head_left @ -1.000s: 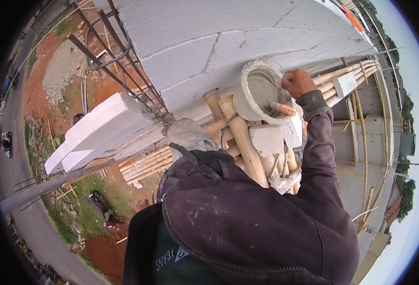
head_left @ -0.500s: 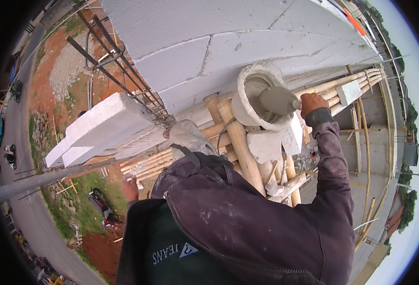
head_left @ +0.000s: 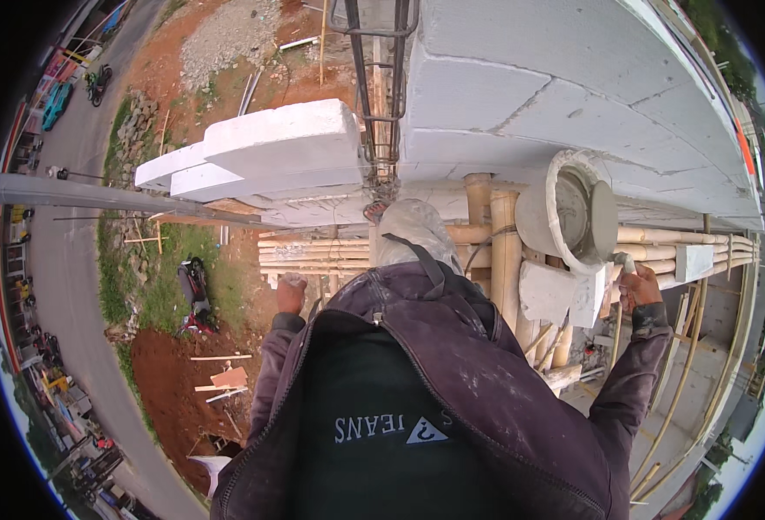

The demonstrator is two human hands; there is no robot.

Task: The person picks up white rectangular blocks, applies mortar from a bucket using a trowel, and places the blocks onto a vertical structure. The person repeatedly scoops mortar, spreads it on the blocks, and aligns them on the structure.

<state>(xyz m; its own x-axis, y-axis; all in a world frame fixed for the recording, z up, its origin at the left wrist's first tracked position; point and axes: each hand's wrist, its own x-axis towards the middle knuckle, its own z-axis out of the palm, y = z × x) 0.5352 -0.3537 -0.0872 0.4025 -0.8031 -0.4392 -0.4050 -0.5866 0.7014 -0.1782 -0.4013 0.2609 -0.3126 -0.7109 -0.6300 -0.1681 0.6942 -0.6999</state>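
My right hand (head_left: 639,286) grips the handle of a trowel (head_left: 605,224), whose blade carries grey mortar and stands on edge at the rim of a white mortar bucket (head_left: 545,201). The bucket rests on bamboo scaffold poles (head_left: 504,251) against a wall of white blocks (head_left: 573,87). My left hand (head_left: 291,293) is a closed fist beside the ends of the horizontal bamboo poles (head_left: 313,258); nothing shows in it. My dark jacket fills the lower middle.
Loose white blocks (head_left: 261,152) are stacked at the left of a rusty rebar cage (head_left: 380,95). Broken block pieces (head_left: 547,290) lie on the scaffold. Far below are red soil, grass, a parked motorcycle (head_left: 193,290) and a road (head_left: 61,260).
My right hand has drawn back from inside the bucket to its lower right, bringing the trowel up loaded with mortar. The view has swung, and my left hand has come into sight.
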